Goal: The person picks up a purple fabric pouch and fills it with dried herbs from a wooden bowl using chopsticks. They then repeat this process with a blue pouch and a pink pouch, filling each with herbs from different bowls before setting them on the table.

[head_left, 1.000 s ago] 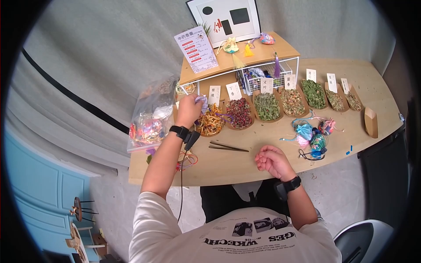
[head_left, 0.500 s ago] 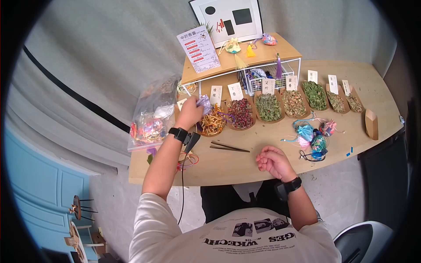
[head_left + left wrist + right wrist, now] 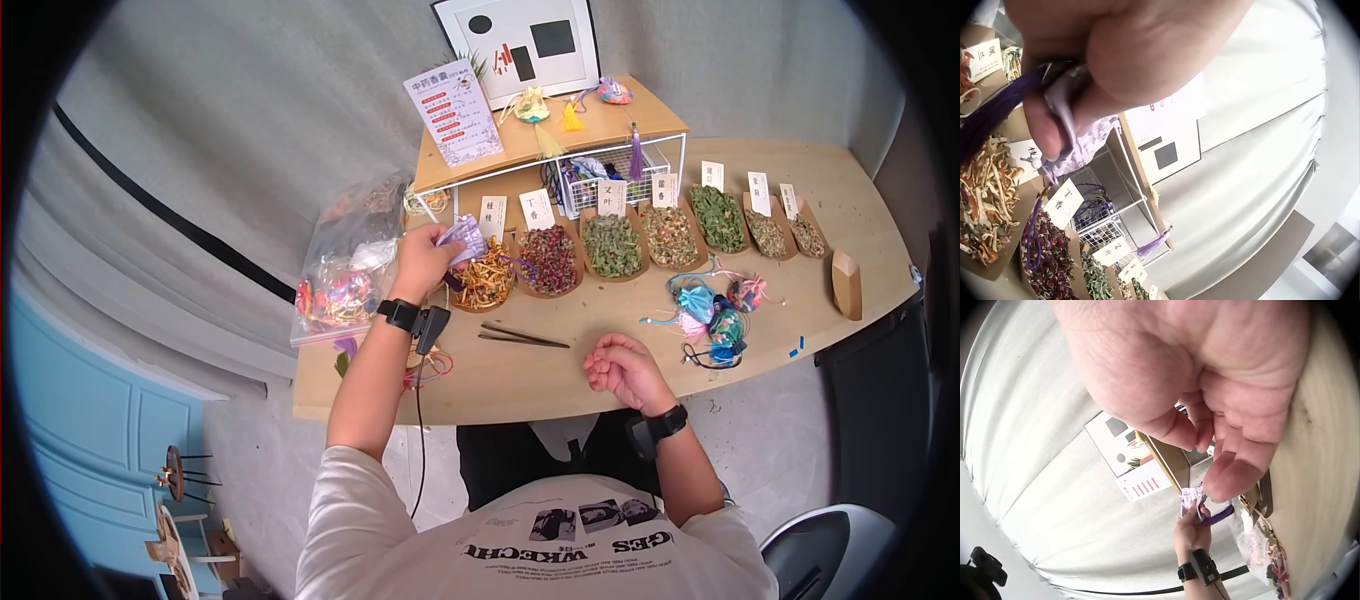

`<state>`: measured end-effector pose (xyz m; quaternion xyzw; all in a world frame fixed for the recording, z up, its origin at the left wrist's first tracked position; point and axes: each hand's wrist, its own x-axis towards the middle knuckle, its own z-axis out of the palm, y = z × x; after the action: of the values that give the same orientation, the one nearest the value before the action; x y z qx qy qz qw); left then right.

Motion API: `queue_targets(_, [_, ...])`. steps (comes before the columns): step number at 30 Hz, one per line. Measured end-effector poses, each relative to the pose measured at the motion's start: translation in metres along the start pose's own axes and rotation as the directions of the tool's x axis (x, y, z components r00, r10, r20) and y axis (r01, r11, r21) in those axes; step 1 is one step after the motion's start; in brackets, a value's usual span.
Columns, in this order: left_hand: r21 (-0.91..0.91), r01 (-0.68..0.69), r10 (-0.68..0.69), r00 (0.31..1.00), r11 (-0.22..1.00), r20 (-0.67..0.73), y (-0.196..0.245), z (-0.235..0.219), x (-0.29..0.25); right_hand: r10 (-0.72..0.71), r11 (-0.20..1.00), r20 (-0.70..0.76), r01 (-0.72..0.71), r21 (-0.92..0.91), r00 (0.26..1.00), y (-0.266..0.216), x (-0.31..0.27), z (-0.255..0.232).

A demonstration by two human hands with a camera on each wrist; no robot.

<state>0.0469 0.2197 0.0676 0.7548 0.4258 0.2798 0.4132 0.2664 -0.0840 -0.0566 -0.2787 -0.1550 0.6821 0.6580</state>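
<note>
Here, a person sits at a wooden table (image 3: 600, 370) with trays of dried plants.
The big table holds a small shelf (image 3: 500, 150) at its back edge, with a picture (image 3: 520, 45) leaning on top. A clear plastic bag (image 3: 345, 265) lies at the table's left edge. A row of trays runs along the back, and the orange tray (image 3: 485, 280) sits near the left end. A pile of little bags (image 3: 715, 310) rests toward the right side. The left hand (image 3: 425, 262) is lifted over the orange tray, fingers curled tight around a small purple pouch (image 3: 462, 240). The right hand (image 3: 622, 368) rests at the front edge, fingers loosely curled, holding nothing. Thin tweezers (image 3: 522, 336) lie between the hands.
</note>
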Motion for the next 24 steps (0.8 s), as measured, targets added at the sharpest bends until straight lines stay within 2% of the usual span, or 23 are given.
queue_targets(1, [-0.200,0.056,-0.051,0.998,0.978,0.034,0.003,-0.001,-0.003,0.008,1.000,-0.002,-0.009,-0.008,1.000,-0.001,0.000,0.001])
queue_targets(8, [-0.428,0.027,-0.036,0.999,0.903,-0.013,0.018,-0.011,-0.020,0.015,1.000,-0.010,-0.015,-0.014,1.000,-0.001,0.000,0.000])
queue_targets(10, [-0.557,0.013,-0.023,1.000,0.830,-0.011,0.023,-0.014,-0.032,-0.013,0.999,0.016,0.014,-0.034,1.000,-0.001,0.000,-0.001])
queue_targets(13, [-0.653,0.010,0.008,1.000,0.757,0.024,0.027,-0.019,-0.046,0.004,0.998,-0.008,-0.005,-0.055,1.000,0.000,0.001,-0.003])
queue_targets(17, [-0.650,0.013,-0.005,1.000,0.760,0.014,0.033,-0.021,-0.069,0.018,0.999,-0.015,-0.018,-0.038,1.000,-0.001,0.002,0.000])
queue_targets(21, [-0.730,-0.025,0.050,0.999,0.683,0.013,0.017,-0.007,-0.098,0.003,1.000,-0.066,-0.004,-0.022,0.998,0.000,0.001,0.005])
queue_targets(23, [-0.724,0.079,-0.057,0.997,0.686,0.055,0.007,0.005,-0.120,0.000,0.999,-0.070,-0.002,-0.034,0.998,0.001,0.000,0.005])
queue_targets(24, [-0.727,0.078,-0.057,0.997,0.683,0.052,0.003,0.014,-0.131,-0.016,0.998,-0.085,0.011,-0.063,0.996,0.003,0.000,0.006])
